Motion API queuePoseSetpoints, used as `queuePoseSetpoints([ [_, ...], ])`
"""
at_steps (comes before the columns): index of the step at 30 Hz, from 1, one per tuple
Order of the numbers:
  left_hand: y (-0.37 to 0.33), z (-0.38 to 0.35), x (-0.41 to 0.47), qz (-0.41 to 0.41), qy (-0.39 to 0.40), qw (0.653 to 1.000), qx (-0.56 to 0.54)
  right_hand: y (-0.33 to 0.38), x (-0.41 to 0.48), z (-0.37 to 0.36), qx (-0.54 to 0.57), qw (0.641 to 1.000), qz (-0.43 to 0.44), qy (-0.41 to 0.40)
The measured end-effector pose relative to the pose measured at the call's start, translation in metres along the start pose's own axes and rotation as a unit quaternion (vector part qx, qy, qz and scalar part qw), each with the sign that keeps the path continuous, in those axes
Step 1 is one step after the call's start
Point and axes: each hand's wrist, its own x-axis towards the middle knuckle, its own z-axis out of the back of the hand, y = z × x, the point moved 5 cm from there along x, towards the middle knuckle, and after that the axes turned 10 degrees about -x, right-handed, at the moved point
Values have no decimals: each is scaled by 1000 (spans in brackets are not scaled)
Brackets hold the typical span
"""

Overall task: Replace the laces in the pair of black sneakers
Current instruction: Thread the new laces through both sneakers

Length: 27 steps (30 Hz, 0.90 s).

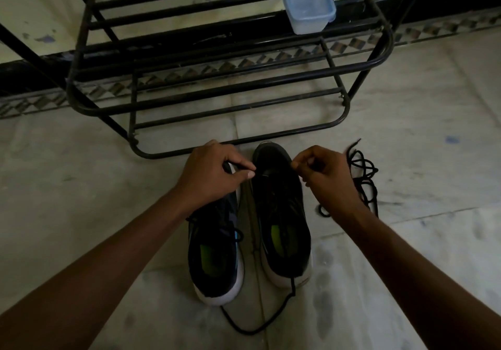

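Two black sneakers with white soles stand side by side on the floor, toes away from me: the left sneaker (217,263) and the right sneaker (282,214). My left hand (214,172) pinches a black lace between thumb and forefinger over the left shoe's toe. My right hand (322,172) hovers at the right shoe's toe with thumb and forefinger pinched together; a thin lace end seems held there. A long black lace (260,325) trails from the right shoe's heel and loops across the floor toward me. A loose bundle of black lace (363,176) lies right of my right hand.
A black metal shoe rack (233,78) stands just beyond the shoes, its lower front bar close to their toes. A clear plastic lidded container (309,5) sits on its upper shelf. Pale tiled floor (81,186) spreads to both sides; a wall with patterned skirting lies behind.
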Motion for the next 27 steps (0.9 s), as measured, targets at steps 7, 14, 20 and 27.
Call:
queuePoseSetpoints([
  [7, 1, -4, 3, 14, -2, 997, 76, 0, 3, -5, 4, 999, 10, 40],
  [14, 4, -11, -2, 31, 14, 995, 93, 3, 3, -6, 0, 999, 5, 54],
  [20, 1, -10, -3, 37, 4, 997, 63, 13, 1, -6, -26, 997, 22, 62],
  [27, -7, -12, -3, 48, 1, 998, 44, 24, 0, -11, -116, 987, 63, 91],
])
